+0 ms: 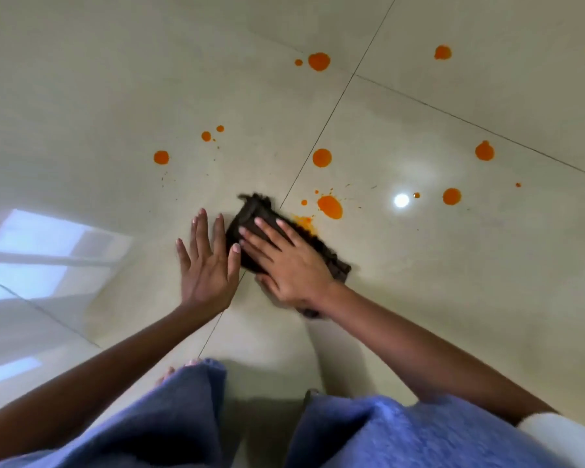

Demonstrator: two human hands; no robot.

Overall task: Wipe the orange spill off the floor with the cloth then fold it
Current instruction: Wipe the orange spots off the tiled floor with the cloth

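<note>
Honestly, the right hand (287, 265) presses the bunched dark brown cloth (254, 214) with a flat, open grip, the left hand (206, 268) lies flat and empty on the glossy beige floor (81, 113), and a soaked rag could just smear those orange splats (330, 207).

Cloth (254, 212) under right hand (291, 265): dark brown, plain. Spill (330, 207) just beyond that hand's fingertips: bright orange round blots, fine specks; orange smear at cloth edge. Floor (81, 96): pale cream tiles, thin dark grout lines, white glare. Garment (385, 434) nearer than hand: blue. Sleeve (561, 430): white.
</note>
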